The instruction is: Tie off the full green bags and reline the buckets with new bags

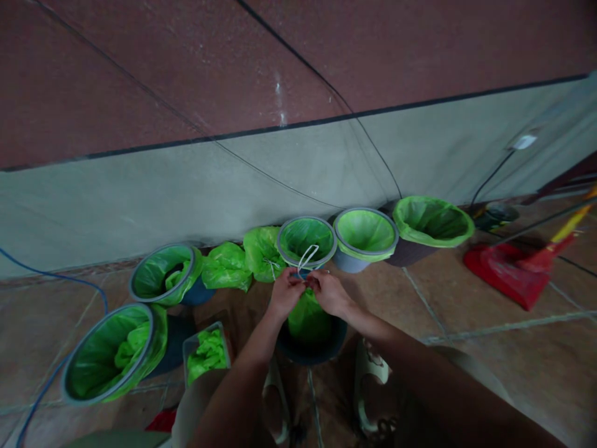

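Note:
My left hand (285, 292) and my right hand (330, 291) meet above a dark bin (311, 348) that stands between my feet. Both pinch the gathered top of the green bag (308, 317) in that bin, fingers closed on its white drawstring (306, 257), which loops up above the hands. A tied green bag (262, 252) with a white string lies just beyond my left hand, and another tied green bag (226, 266) lies left of it.
Several bins lined with green bags stand along the grey wall: (306, 239), (365, 236), (431, 227), (164, 274), (112, 351). A small clear tub (205, 351) holds green bags. A red dustpan (506, 270) lies right. Cables run across wall and floor.

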